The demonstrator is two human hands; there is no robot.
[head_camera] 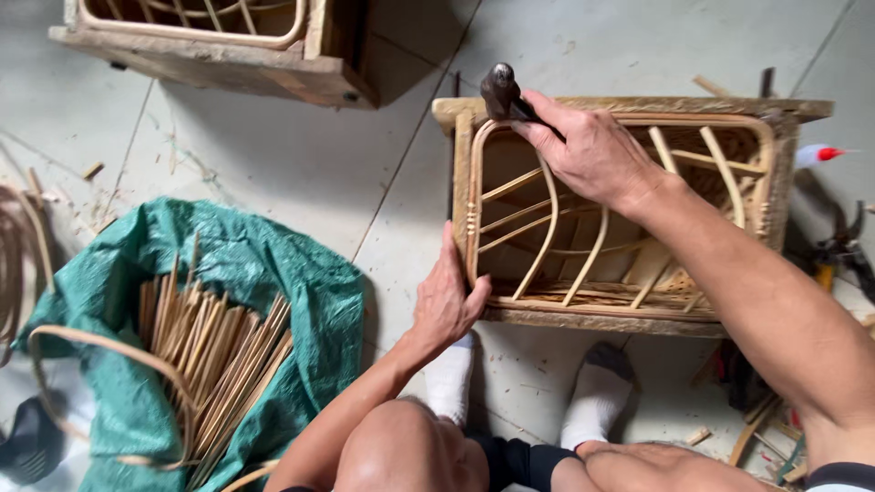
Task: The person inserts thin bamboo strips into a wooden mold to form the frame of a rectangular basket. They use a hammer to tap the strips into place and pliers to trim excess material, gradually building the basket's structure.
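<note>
Head view shows your right hand [592,155] gripping a hammer [501,91] at the upper left corner of the wooden jig [602,319], while your left hand [447,296] clamps its lower left corner. Inside the jig, the rattan panel [547,219] looks mostly shaped, curved ribs set; fastening seems unfinished. Left of the jig, a green sack [273,264] holds cane strips [214,351]
</note>
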